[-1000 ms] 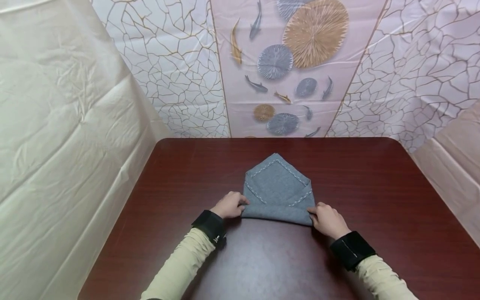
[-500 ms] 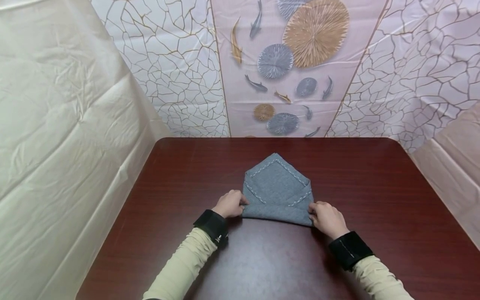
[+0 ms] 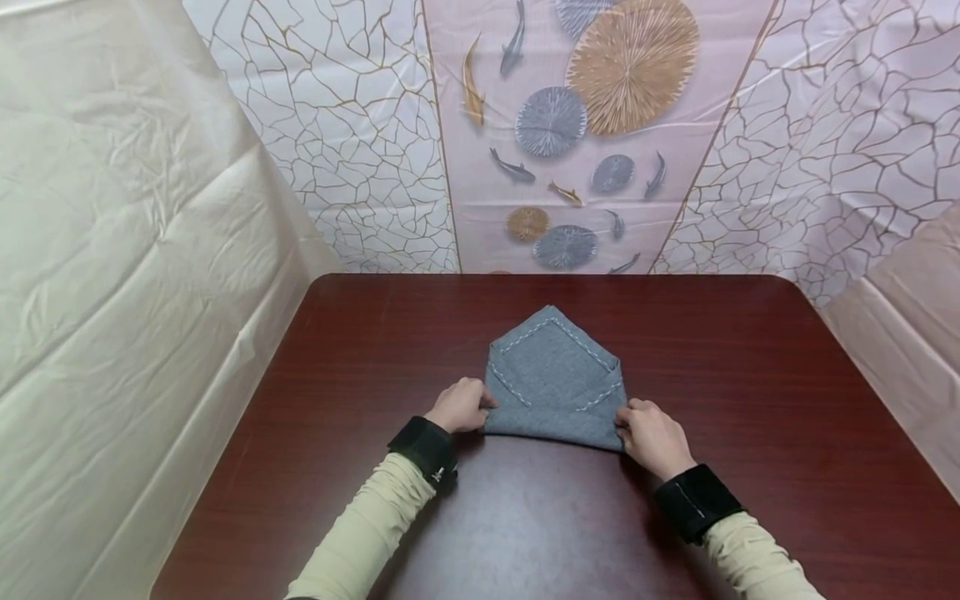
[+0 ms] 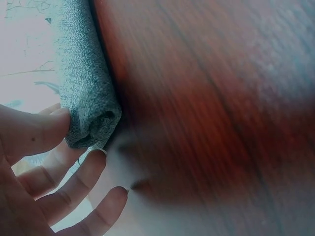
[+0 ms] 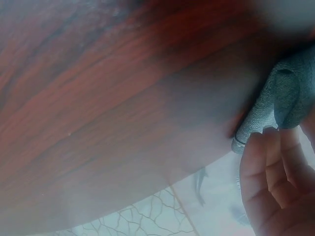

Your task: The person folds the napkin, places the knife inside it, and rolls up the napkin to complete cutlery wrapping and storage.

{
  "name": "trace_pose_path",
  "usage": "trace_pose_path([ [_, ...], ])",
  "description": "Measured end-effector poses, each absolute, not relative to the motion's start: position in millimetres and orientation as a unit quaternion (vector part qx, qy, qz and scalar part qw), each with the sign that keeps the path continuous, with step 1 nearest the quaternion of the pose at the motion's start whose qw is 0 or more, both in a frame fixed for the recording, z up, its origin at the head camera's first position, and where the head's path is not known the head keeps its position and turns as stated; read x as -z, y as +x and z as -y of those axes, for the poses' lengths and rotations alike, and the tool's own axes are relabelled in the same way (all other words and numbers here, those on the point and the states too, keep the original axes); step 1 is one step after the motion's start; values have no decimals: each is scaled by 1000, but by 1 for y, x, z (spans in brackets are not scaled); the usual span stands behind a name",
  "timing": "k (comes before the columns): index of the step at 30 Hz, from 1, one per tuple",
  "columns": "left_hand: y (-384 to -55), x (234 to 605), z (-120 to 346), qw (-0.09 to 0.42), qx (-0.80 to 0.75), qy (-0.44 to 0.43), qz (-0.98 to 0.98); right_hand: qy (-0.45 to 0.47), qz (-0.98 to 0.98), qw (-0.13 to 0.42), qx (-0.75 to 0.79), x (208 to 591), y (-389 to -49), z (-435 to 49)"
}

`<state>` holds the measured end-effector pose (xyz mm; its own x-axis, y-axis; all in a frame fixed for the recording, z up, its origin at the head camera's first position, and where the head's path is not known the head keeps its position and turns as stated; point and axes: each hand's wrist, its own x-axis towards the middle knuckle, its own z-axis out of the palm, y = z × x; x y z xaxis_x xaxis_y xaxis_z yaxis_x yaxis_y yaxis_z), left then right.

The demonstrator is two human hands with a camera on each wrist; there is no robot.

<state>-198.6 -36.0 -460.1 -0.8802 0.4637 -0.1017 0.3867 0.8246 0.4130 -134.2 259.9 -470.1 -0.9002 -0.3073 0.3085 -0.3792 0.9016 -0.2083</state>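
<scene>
A grey cloth with white dashed stitching lies on the table, folded to a point at its far end. Its near edge is rolled over into a thick band. At the left end of that roll, my left hand pinches the fabric between thumb and fingers. In the left wrist view the rolled end of the cloth shows its layers, with the thumb on one side and fingers below. My right hand pinches the roll's right end. The right wrist view shows the cloth's rolled end against the fingers.
The dark red wooden table has rounded far corners. Behind it hangs a patterned curtain with fish and round leaf prints. A cream sheet drapes along the left side, and another pale sheet along the right.
Both hands stay at the ends of the rolled edge. The right hand's fingers have shifted slightly at the cloth's right end; the cloth keeps nearly the same shape and place.
</scene>
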Motion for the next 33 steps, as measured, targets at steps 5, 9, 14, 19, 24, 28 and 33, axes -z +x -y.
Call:
trace_pose_path([
  [5, -198, 459, 36, 67, -177, 240, -952, 189, 964, 152, -114, 470, -135, -258],
  [9, -192, 457, 32, -5, -105, 266, -958, 208, 958, 180, -86, 471, -135, -256],
  [14, -177, 458, 22, -102, 32, 331, -938, 244, 942, 229, -30, 475, -131, -253],
  [19, -162, 462, 17, -138, 98, 368, -914, 288, 929, 234, 14, 479, -124, -252],
  [24, -154, 462, 18, -141, 99, 382, -908, 308, 927, 215, 13, 478, -119, -253],
  [28, -156, 464, 18, -142, 101, 385, -906, 320, 927, 195, 24, 476, -118, -252],
  [33, -162, 465, 17, -158, 118, 391, -899, 331, 922, 199, 40, 476, -122, -252],
])
